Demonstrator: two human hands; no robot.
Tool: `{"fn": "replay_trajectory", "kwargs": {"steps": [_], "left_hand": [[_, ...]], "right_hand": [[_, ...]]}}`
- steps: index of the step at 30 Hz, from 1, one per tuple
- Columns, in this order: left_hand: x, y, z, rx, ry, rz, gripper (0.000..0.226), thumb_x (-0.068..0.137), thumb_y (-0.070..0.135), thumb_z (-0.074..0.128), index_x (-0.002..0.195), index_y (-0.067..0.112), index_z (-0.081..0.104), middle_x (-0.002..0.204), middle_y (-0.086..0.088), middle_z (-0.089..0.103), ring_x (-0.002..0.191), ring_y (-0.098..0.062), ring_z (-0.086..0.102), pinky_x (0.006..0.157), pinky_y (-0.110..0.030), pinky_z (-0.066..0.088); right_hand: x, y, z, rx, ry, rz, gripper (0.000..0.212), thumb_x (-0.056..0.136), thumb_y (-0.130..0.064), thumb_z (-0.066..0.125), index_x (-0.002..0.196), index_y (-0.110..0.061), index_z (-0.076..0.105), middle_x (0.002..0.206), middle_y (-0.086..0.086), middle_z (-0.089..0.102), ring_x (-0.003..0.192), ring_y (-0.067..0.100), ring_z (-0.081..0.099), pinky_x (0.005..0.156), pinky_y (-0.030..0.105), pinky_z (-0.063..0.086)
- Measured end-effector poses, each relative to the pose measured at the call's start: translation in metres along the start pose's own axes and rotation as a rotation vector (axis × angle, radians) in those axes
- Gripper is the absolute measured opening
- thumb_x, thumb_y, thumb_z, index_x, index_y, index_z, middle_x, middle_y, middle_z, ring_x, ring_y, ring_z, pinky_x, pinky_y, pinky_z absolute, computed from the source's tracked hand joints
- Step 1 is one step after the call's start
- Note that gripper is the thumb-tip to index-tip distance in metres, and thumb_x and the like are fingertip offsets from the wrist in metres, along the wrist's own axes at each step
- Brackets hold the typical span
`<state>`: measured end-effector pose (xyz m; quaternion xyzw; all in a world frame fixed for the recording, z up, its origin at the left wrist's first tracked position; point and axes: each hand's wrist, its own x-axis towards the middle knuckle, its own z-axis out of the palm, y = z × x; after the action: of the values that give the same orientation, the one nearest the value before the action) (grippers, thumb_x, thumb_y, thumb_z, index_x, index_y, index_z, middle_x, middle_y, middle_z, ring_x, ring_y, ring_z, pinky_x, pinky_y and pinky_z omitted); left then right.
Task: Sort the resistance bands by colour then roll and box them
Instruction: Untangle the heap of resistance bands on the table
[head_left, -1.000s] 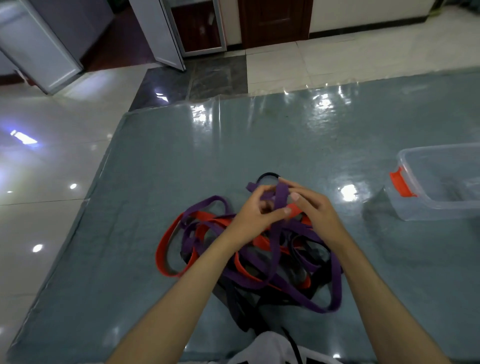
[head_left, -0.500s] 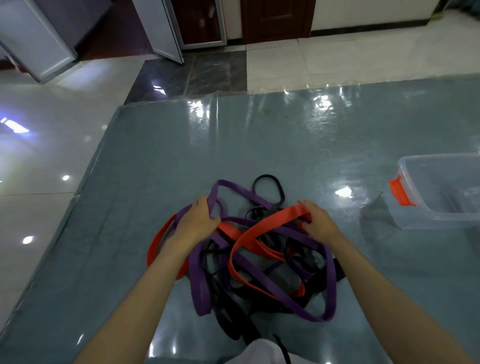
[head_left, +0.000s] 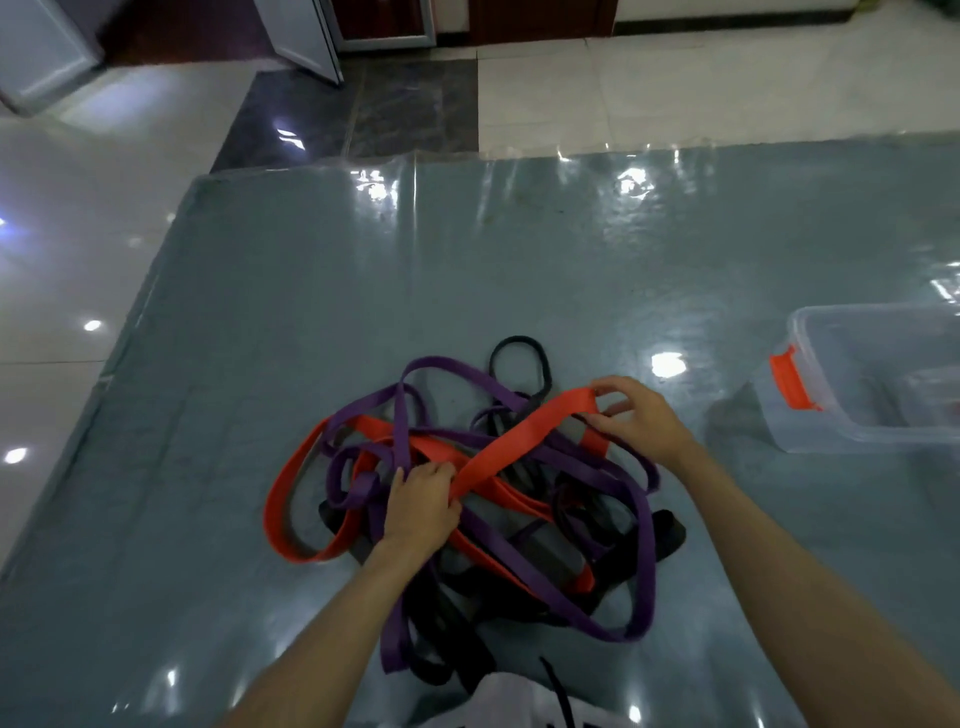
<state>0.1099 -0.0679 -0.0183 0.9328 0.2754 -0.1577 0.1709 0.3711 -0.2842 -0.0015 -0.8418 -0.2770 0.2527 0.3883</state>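
Both hands gripping the orange band (head_left: 511, 441), right hand (head_left: 641, 418) pinching its loop end, left hand (head_left: 423, 501) clutching lower; best drawn out slowly, clear of the purple bands (head_left: 587, 467)

Worktop (head_left: 519, 270) — grey-blue, under a glossy clear sheet that wrinkles along the far edge and throws back bright glints. Floor beyond: pale polished tiles (head_left: 727, 88) at right, white glossy tiles (head_left: 78, 249) at left with small round light reflections, a dark marbled strip (head_left: 395, 109) between. Far wall — dark wooden door (head_left: 540, 21), dark skirting. Grey-framed open panel (head_left: 306, 36) at upper left.
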Motion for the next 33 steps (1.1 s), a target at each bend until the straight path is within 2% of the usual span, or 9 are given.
{"fn": "replay_trajectory", "kwargs": {"steps": [3,7,11,17,21,24,26,30,33], "left_hand": [[-0.001,-0.002,-0.007,-0.077,0.161,0.081,0.029,0.090,0.025,0.068,0.119,0.021,0.068,0.127,0.002,0.064,0.126,-0.025,0.059,0.113,-0.045,0.041],[-0.018,0.004,-0.022,-0.198,0.277,0.164,0.054,0.094,0.027,0.071,0.147,0.026,0.061,0.157,-0.001,0.052,0.144,-0.023,0.050,0.117,-0.046,0.044],[-0.035,0.026,-0.033,-0.463,0.141,0.266,0.042,0.091,0.025,0.069,0.133,0.029,0.068,0.128,0.012,0.069,0.119,-0.010,0.066,0.102,-0.039,0.054],[-0.074,0.082,-0.013,-0.623,0.010,0.481,0.036,0.086,0.037,0.078,0.120,0.034,0.066,0.116,0.022,0.059,0.108,0.001,0.061,0.096,-0.029,0.052],[-0.095,0.122,0.009,-0.598,-0.180,0.634,0.052,0.090,0.041,0.074,0.139,0.037,0.055,0.135,0.018,0.060,0.118,0.000,0.058,0.103,-0.027,0.050],[-0.101,0.139,0.022,-0.530,-0.403,0.694,0.055,0.098,0.051,0.062,0.147,0.052,0.037,0.148,0.011,0.057,0.131,-0.005,0.057,0.108,-0.030,0.049],[-0.098,0.140,0.028,-0.532,-0.410,0.686,0.045,0.103,0.051,0.053,0.147,0.051,0.041,0.140,0.009,0.063,0.126,-0.008,0.061,0.106,-0.034,0.051],[-0.073,0.115,0.037,-0.361,-0.154,0.583,0.036,0.104,0.023,0.056,0.140,0.024,0.059,0.134,0.003,0.064,0.127,-0.019,0.055,0.107,-0.044,0.046],[-0.055,0.088,0.043,0.000,-0.210,0.611,0.047,0.098,0.032,0.067,0.144,0.028,0.057,0.149,0.005,0.046,0.140,-0.024,0.041,0.108,-0.045,0.042]], "right_hand": [[-0.010,0.011,-0.013,0.048,0.061,0.020,0.042,0.087,-0.008,0.082,0.124,-0.022,0.069,0.124,-0.003,0.068,0.092,0.004,0.073,0.079,0.010,0.055],[-0.029,0.028,-0.020,0.164,0.077,0.099,0.041,0.085,0.012,0.071,0.115,-0.015,0.069,0.121,0.004,0.070,0.101,0.026,0.073,0.092,0.031,0.060],[-0.046,0.037,-0.015,0.201,0.090,0.254,0.030,0.092,0.017,0.050,0.108,-0.002,0.067,0.120,0.011,0.065,0.113,0.035,0.066,0.098,0.050,0.053],[-0.083,0.035,-0.013,0.040,0.206,0.407,0.033,0.104,-0.035,0.062,0.090,-0.005,0.067,0.086,0.011,0.066,0.077,0.025,0.061,0.062,0.030,0.042],[-0.111,0.020,-0.002,0.408,-0.060,0.597,0.049,0.092,-0.068,0.065,0.108,-0.021,0.068,0.090,0.010,0.079,0.074,0.025,0.075,0.066,0.032,0.057],[-0.125,0.022,0.006,0.606,-0.003,0.528,0.046,0.092,-0.020,0.080,0.129,-0.024,0.053,0.090,0.021,0.079,0.074,0.033,0.078,0.074,0.049,0.063],[-0.133,0.022,0.002,0.701,0.140,0.525,0.051,0.093,0.005,0.067,0.135,-0.017,0.050,0.072,0.018,0.075,0.053,0.027,0.070,0.054,0.040,0.063],[-0.158,0.034,-0.016,0.649,0.266,0.520,0.051,0.094,0.006,0.062,0.141,-0.013,0.057,0.064,0.012,0.067,0.037,0.014,0.053,0.039,0.023,0.047],[-0.181,0.049,-0.019,0.413,0.355,0.519,0.061,0.091,0.006,0.065,0.147,-0.016,0.052,0.074,0.017,0.074,0.039,0.017,0.053,0.041,0.025,0.047]]}}
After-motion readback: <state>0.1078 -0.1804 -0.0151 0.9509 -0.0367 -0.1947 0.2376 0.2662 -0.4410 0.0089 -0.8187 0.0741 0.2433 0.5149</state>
